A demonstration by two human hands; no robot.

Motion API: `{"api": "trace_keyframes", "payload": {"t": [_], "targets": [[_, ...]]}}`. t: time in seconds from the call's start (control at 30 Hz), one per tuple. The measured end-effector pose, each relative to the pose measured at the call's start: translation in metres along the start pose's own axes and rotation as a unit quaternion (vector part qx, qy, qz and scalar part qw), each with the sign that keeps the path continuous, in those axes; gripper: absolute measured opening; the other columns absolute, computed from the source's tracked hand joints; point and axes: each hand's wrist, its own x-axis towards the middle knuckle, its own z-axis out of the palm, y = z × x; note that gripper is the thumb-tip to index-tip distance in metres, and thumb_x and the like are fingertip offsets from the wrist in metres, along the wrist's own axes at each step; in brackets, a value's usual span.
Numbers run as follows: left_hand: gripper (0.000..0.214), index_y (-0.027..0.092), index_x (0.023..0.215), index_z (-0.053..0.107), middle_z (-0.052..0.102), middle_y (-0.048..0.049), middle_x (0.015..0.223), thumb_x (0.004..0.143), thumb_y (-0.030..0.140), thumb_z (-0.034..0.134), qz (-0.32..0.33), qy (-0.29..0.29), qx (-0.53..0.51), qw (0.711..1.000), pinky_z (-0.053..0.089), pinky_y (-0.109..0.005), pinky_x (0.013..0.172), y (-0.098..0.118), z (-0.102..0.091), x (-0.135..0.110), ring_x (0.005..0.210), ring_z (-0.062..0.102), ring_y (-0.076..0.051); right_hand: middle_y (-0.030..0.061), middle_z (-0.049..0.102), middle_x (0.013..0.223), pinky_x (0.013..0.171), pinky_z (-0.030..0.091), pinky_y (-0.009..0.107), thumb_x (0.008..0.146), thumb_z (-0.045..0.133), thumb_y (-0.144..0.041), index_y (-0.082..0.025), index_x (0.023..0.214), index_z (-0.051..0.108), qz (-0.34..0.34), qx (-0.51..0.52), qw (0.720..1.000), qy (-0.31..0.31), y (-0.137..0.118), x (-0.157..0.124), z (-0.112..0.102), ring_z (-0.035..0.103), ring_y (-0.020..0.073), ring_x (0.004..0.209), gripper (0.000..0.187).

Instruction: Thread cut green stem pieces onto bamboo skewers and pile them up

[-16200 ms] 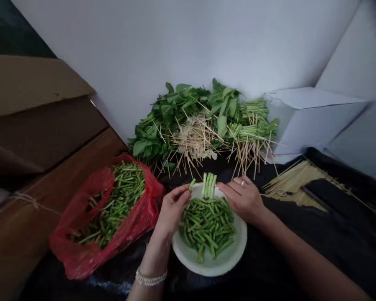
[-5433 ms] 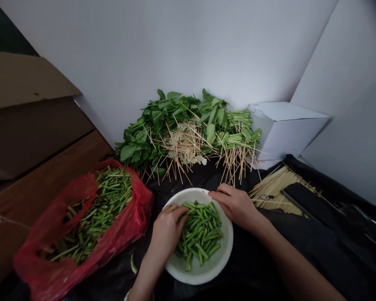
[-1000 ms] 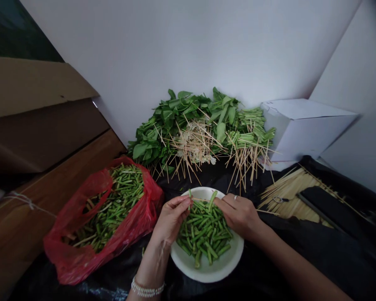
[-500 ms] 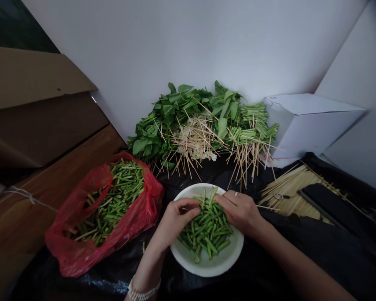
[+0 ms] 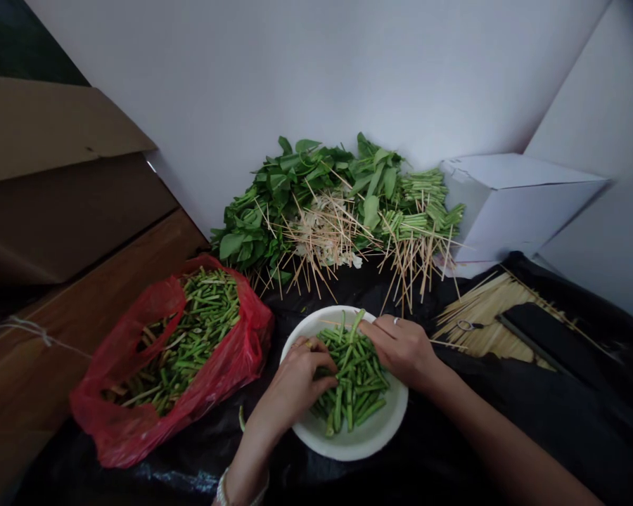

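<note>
A white bowl (image 5: 342,450) full of cut green bean pieces (image 5: 356,393) stands in front of me. My right hand (image 5: 404,349) is closed over the bowl's right rim, gripping a thin wooden skewer (image 5: 450,344) whose blunt end sticks out to the right. At its fingertips a pale green bean piece (image 5: 356,322) sits across the stick, whose thin tip points left. My left hand (image 5: 300,379) reaches into the bowl's left side, thumb and fingers apart and curved over the beans. Its far fingertips are partly hidden.
A red plastic bag (image 5: 243,351) of cut stems lies left. Behind the bowl are skewered leafy greens (image 5: 290,176), pale skewered pieces (image 5: 324,228) and stem skewers (image 5: 416,221). Bare skewers (image 5: 485,316), a ring-handled tool (image 5: 467,325) and a phone (image 5: 543,337) lie right, near a white box (image 5: 538,211).
My left hand has moved down and slightly left into the beans, its fingers opening from a near pinch. The right hand keeps its hold on the skewer. The view has shifted slightly.
</note>
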Motion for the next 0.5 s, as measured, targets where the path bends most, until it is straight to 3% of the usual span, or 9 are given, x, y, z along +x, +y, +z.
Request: {"api": "trace_keyframes", "payload": {"t": [0.3, 0.4, 0.5], "targets": [[0.014, 0.019, 0.091, 0.071, 0.068, -0.0008, 0.076, 0.083, 0.027, 0.063, -0.061, 0.075, -0.186, 0.978, 0.044, -0.029, 0.071, -0.004, 0.005, 0.013, 0.072, 0.060, -0.017, 0.0034, 0.061, 0.071, 0.065, 0.042, 0.025, 0.092, 0.044, -0.009, -0.013, 0.097, 0.065, 0.023, 0.008, 0.999, 0.021, 0.003, 0.003, -0.004, 0.055, 0.0134, 0.067, 0.022], [0.027, 0.017, 0.102, 0.072, 0.070, -0.0026, 0.075, 0.081, 0.032, 0.067, -0.088, 0.027, -0.320, 0.943, 0.044, -0.027, 0.065, -0.005, 0.003, 0.012, 0.067, 0.060, -0.016, 0.0034, 0.060, 0.070, 0.065, 0.042, 0.025, 0.092, 0.043, -0.009, -0.012, 0.097, 0.065, 0.024, 0.010, 0.999, 0.021, 0.003, 0.002, -0.004, 0.055, 0.0132, 0.066, 0.023], [0.030, 0.015, 0.099, 0.074, 0.073, -0.0056, 0.078, 0.079, 0.036, 0.071, -0.114, -0.009, -0.448, 0.887, 0.045, -0.025, 0.062, -0.009, 0.002, 0.010, 0.065, 0.060, -0.015, 0.0033, 0.060, 0.070, 0.063, 0.041, 0.026, 0.091, 0.045, -0.008, -0.012, 0.100, 0.065, 0.025, 0.013, 0.999, 0.034, 0.003, 0.001, -0.003, 0.055, 0.0133, 0.065, 0.023]]}}
